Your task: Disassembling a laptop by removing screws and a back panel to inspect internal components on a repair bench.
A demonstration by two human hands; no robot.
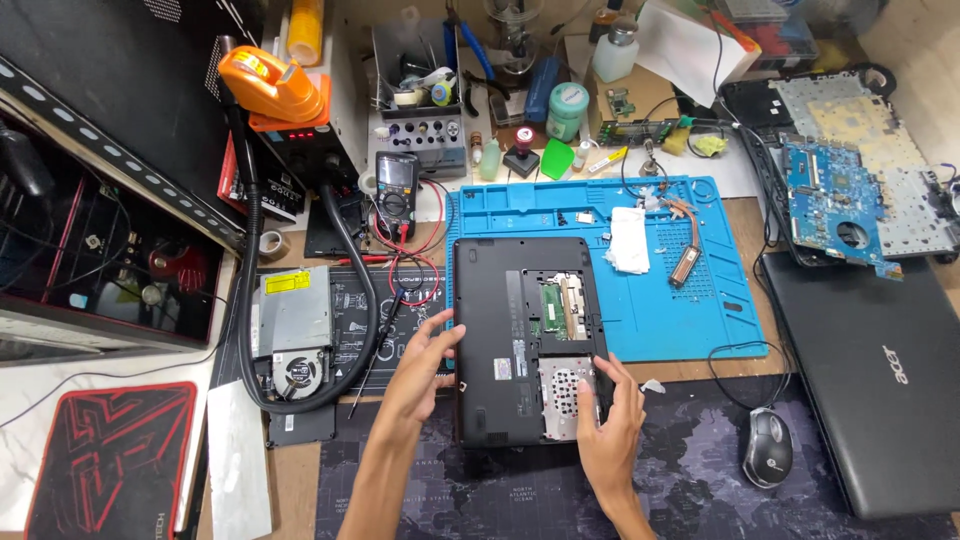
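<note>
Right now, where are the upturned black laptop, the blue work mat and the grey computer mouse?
Upturned black laptop (490, 310), head view, bare bottom panel.
Blue work mat (700, 320), head view, bare right part.
Grey computer mouse (768, 448), head view, its back.
</note>
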